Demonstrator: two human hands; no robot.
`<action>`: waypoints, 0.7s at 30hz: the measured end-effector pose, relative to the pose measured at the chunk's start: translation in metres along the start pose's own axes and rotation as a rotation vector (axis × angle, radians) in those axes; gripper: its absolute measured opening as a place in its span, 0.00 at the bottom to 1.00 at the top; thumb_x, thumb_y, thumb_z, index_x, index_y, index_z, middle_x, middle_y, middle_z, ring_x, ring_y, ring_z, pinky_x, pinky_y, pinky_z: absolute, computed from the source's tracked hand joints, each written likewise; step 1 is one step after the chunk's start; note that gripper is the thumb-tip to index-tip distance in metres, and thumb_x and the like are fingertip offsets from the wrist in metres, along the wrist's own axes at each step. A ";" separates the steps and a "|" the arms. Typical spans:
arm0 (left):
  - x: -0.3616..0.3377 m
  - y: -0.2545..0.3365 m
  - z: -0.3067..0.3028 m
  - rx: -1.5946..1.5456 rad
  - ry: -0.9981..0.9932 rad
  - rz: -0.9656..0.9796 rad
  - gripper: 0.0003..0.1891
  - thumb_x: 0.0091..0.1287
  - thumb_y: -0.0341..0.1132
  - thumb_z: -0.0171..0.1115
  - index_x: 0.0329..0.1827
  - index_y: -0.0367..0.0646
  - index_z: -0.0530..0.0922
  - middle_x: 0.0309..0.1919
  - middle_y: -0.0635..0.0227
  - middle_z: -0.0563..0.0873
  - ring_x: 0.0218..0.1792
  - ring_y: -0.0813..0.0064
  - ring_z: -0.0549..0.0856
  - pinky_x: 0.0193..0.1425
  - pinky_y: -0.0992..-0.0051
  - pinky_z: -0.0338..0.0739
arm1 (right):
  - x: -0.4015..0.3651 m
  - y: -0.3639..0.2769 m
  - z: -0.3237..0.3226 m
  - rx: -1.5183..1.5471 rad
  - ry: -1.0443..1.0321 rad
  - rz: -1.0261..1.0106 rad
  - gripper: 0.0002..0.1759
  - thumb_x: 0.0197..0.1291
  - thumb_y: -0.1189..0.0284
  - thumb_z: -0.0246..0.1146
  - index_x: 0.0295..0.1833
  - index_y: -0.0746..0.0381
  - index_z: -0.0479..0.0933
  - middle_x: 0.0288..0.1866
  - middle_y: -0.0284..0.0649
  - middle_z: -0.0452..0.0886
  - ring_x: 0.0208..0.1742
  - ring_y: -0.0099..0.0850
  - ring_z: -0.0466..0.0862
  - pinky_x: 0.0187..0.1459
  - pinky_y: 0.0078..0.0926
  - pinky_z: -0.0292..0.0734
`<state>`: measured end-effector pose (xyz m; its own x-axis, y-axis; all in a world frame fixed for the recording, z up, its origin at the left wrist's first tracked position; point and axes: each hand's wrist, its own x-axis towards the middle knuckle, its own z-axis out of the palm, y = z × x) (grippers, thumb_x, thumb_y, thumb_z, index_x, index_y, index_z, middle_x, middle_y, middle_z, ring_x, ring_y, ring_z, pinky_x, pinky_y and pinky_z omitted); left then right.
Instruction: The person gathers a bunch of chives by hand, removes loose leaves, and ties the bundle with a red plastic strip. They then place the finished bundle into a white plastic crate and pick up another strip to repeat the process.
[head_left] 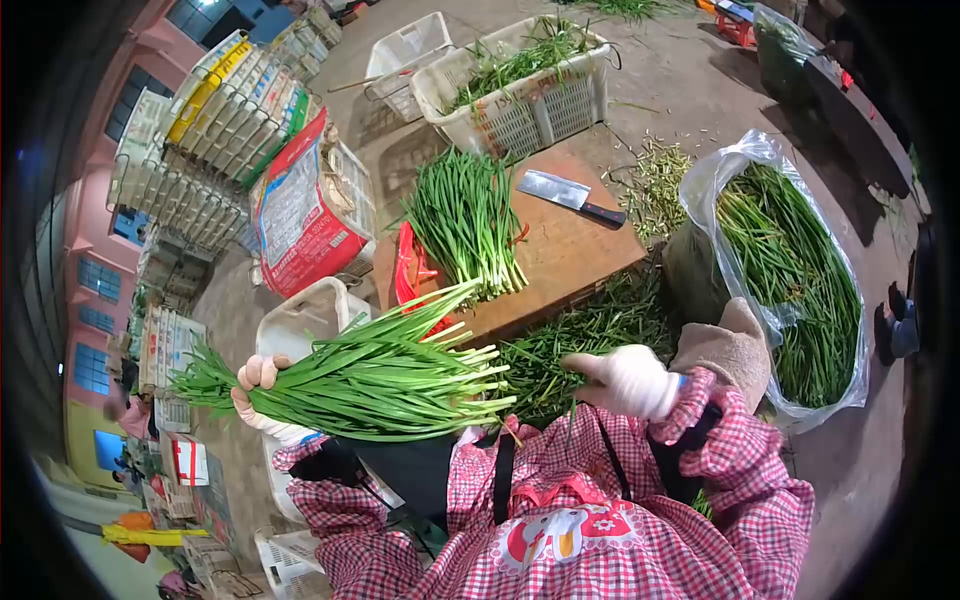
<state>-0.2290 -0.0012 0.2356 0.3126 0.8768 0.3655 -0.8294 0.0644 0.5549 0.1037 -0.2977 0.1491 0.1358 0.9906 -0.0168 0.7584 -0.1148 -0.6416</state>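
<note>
Before a checked apron [650, 560], the left hand [262, 385] grasps a bunch of green stalks [385, 385] crosswise, pale ends toward the half-curled right hand [630, 380], its grip unclear; greens [790, 290] fill a clear bag [748, 148], others a white crate [545, 122]

Got one bunch of greens [385, 378] in my left hand [258, 386], a second bunch [462, 212] on one board [572, 248] — plus one cleaver [556, 189], one red-and-white sack [300, 225] left, one plastic bag [752, 148] near right.

Red-and-white sack [298, 215], white crate [528, 116], markings illegible
</note>
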 end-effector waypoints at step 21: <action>0.002 0.003 -0.006 -0.229 -0.244 -0.157 0.14 0.63 0.37 0.58 0.27 0.52 0.59 0.27 0.78 0.60 0.30 0.80 0.66 0.57 0.67 0.68 | -0.018 0.040 -0.014 0.142 -0.434 0.057 0.12 0.58 0.63 0.64 0.38 0.60 0.82 0.31 0.42 0.84 0.35 0.38 0.85 0.37 0.35 0.78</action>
<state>-0.2333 0.0037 0.2331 0.5224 0.7099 0.4724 -0.8363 0.3183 0.4465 0.1403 -0.3214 0.1343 -0.1279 0.9261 -0.3549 0.6582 -0.1884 -0.7289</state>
